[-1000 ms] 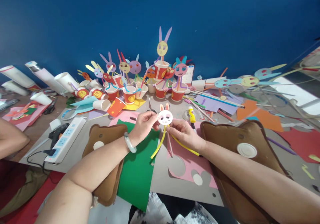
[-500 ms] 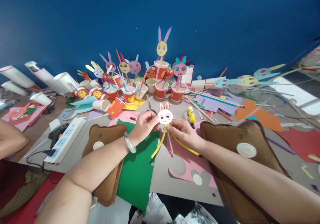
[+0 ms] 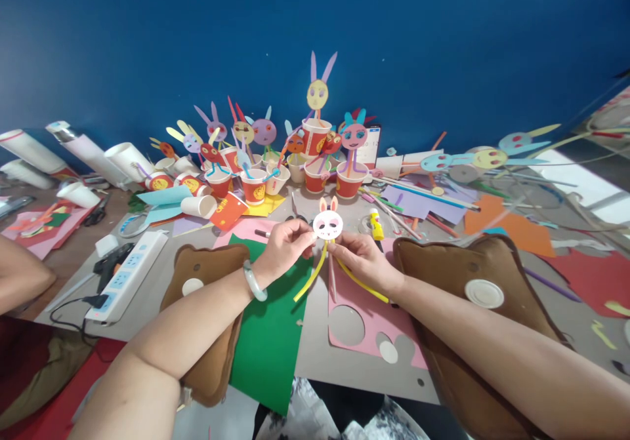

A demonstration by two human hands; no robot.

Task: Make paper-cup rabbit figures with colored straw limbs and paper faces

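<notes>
White rabbit face (image 3: 327, 227): one. Its ears (image 3: 334, 204): two. Yellow straws (image 3: 313, 279) beneath: two. Brown cushions (image 3: 475, 256): two. Glue stick (image 3: 377, 228): one. Power strip (image 3: 130, 273): one.

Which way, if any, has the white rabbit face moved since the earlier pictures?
Yes, slightly: the white rabbit face is now a little higher and farther right, closer to the yellow tube.

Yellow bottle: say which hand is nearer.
Right. The right hand is just in front of the yellow bottle; the left hand is farther left, at the white rabbit face.
</notes>
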